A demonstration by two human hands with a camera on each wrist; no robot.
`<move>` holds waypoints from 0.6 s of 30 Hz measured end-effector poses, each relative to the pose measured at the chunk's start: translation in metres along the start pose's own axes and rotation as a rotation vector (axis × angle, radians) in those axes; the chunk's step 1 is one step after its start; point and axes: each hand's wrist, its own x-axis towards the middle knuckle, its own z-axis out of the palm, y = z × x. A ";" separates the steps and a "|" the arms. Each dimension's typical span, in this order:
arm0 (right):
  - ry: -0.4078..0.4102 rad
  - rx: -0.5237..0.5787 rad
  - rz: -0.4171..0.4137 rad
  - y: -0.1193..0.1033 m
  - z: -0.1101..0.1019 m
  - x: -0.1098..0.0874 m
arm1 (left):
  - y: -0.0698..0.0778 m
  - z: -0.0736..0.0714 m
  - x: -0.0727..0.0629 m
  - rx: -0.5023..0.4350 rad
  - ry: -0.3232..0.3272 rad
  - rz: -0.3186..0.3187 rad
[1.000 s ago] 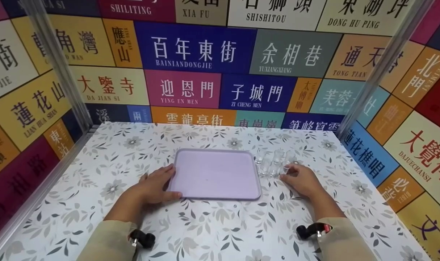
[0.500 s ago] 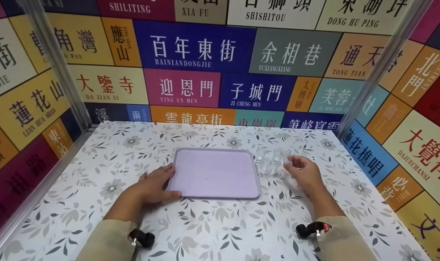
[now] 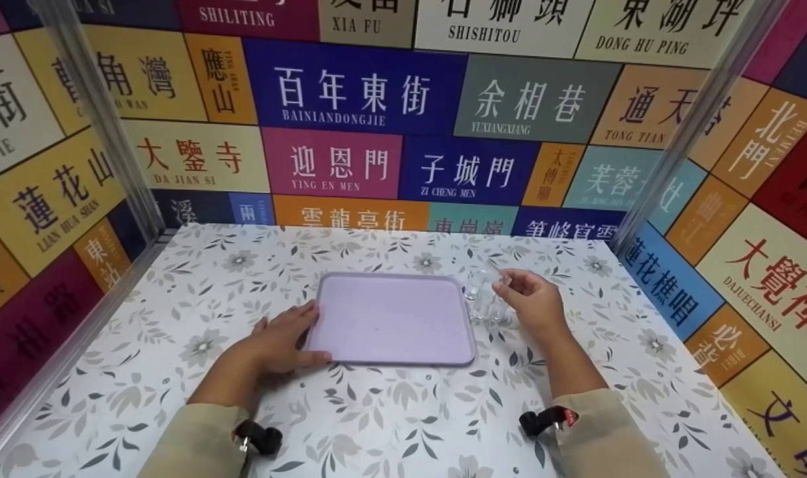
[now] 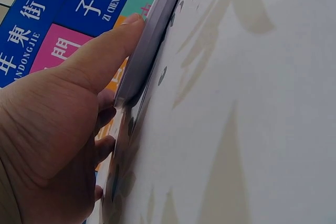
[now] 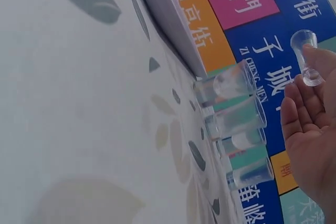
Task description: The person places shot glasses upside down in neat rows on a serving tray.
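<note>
A pale purple tray [image 3: 390, 318] lies flat on the flower-patterned table. My left hand [image 3: 280, 342] rests at its left side, fingers along the edge and thumb stretched to the near corner. The left wrist view has that thumb [image 4: 102, 59] against the tray's rim [image 4: 149, 40]. Between thumb and fingers, my right hand [image 3: 535, 304] pinches a small clear shot glass [image 5: 305, 59], raised above the others. Several more clear shot glasses [image 5: 236, 121] stand upright in a cluster beside the tray's right edge, partly hidden behind the right hand in the head view.
Floral-patterned table [image 3: 376, 425] surrounds the tray. Behind it rises a wall of coloured sign panels [image 3: 357, 86], with similar panels on both sides. A black wrist camera [image 3: 264, 438] is strapped at the left sleeve, another at the right.
My right hand has lifted a shot glass from the right of the cluster and moved it left, over the other glasses. The left hand and tray stay in place.
</note>
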 end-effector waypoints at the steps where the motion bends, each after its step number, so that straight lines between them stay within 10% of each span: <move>1: 0.000 0.014 -0.006 -0.003 0.004 0.000 | 0.000 0.000 0.000 -0.002 0.002 0.000; 18: -0.087 0.173 -0.081 -0.036 0.096 0.001 | -0.001 0.000 0.001 0.000 -0.008 -0.005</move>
